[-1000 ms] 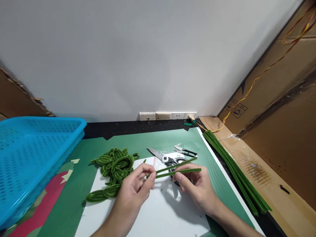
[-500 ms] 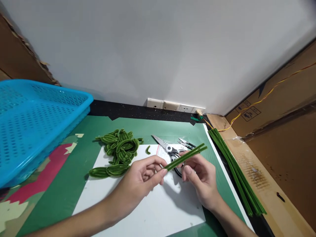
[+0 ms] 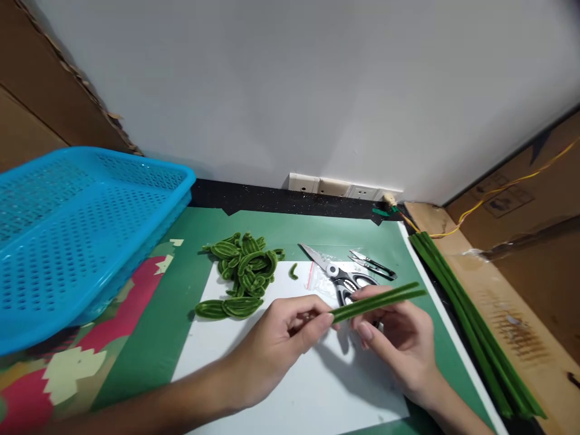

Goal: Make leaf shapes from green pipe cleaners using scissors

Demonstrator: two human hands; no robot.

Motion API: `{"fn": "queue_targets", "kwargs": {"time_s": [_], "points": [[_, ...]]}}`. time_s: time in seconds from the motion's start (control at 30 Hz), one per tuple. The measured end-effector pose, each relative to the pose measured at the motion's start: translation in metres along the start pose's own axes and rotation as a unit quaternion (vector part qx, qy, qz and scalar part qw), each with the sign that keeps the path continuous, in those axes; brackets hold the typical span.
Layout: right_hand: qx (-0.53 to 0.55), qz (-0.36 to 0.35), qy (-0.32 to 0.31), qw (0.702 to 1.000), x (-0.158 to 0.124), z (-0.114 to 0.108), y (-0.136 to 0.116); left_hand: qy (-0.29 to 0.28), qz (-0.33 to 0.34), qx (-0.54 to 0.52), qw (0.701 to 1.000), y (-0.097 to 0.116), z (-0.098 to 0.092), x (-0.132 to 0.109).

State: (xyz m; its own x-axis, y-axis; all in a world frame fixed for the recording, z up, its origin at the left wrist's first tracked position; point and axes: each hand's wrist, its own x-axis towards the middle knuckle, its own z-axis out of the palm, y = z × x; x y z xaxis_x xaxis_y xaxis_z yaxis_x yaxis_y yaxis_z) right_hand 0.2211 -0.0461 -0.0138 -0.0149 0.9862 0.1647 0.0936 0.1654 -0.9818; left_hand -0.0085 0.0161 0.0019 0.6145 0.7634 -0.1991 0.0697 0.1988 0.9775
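Note:
My left hand [image 3: 301, 332] pinches green pipe cleaners [image 3: 376, 304] between thumb and fingers at their near end; their free ends fan slightly apart toward the right. Behind them, my right hand [image 3: 403, 338] is partly covered by the stems, its thumb apart from its curved fingers, with nothing visibly gripped. Left of the hands lies a pile of looped, leaf-shaped green pipe cleaner pieces [image 3: 254, 266]. A short bent scrap [image 3: 293, 272] sits beside it. Grey and black scissors [image 3: 332, 270] lie just beyond my hands, handles partly hidden.
Small thread snips [image 3: 380, 270] and a clear plastic bag [image 3: 319, 279] lie near the scissors. A bundle of long pipe cleaners [image 3: 471, 320] rests along the right edge. A blue perforated basket [image 3: 167, 208] stands left. White paper [image 3: 290, 386] covers the green mat [image 3: 281, 223]; sockets [image 3: 333, 188] line the wall.
The view has shifted, so everything appears farther right. The held pipe cleaners have tilted closer to level. My left hand keeps its pinch, and my right hand stays close behind the stems.

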Motion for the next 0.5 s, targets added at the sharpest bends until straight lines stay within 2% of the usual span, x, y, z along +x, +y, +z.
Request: {"fn": "queue_targets", "kwargs": {"time_s": [0.13, 0.17, 0.27, 0.37, 0.5], "points": [[-0.019, 0.026, -0.015, 0.999, -0.004, -0.001, -0.011, -0.012, -0.01, -0.057, 0.998, -0.003, 0.001, -0.002], [-0.009, 0.021, -0.002, 1.0, -0.003, -0.001, -0.015, -0.01, -0.013, -0.069, 0.997, -0.002, 0.001, -0.003], [-0.038, -0.027, 0.017, 0.999, 0.003, -0.002, -0.025, -0.003, -0.014, -0.109, 0.994, 0.003, -0.001, -0.001], [-0.107, -0.094, -0.026, 0.989, 0.01, -0.002, -0.032, -0.005, -0.022, -0.118, 0.993, 0.005, -0.003, 0.002], [-0.133, -0.16, -0.059, 0.976, 0.012, -0.001, -0.031, -0.016, -0.033, -0.103, 0.994, 0.006, -0.004, 0.002]]}}
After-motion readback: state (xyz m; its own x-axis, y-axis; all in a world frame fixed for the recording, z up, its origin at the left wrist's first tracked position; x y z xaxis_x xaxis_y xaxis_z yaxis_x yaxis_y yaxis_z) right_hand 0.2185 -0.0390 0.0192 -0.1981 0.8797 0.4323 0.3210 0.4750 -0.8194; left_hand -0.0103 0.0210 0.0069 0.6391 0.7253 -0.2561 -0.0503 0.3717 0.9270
